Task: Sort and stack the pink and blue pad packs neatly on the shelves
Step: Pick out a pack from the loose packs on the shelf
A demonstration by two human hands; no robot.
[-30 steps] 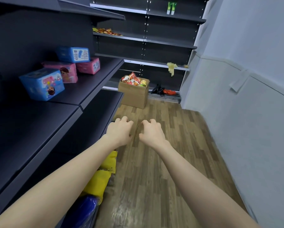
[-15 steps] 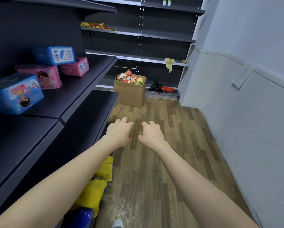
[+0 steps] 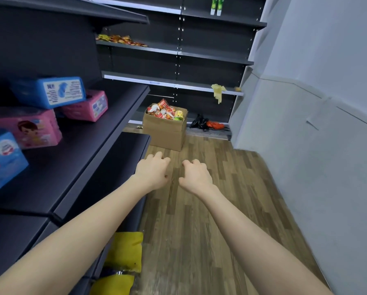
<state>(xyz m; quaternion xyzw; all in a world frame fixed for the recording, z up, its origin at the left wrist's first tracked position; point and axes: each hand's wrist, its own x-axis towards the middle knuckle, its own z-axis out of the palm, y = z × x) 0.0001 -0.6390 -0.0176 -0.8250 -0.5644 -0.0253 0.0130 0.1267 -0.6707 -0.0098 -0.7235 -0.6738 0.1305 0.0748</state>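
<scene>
Several pad packs lie on the dark shelf at my left. A blue pack rests on top of a pink pack and a larger pink pack. Another blue pack sits at the left edge, partly cut off. My left hand and my right hand hang side by side over the wooden floor, right of the shelf, fingers loosely curled downward and holding nothing.
A cardboard box full of snack packets stands on the floor ahead. Yellow bags lie at the shelf base under my left arm. Back shelves hold packets and a yellow glove. A grey wall runs along the right.
The view has moved closer to the left shelf, so the packs look larger and nearer. Both hands stay in the same curled pose, holding nothing.
</scene>
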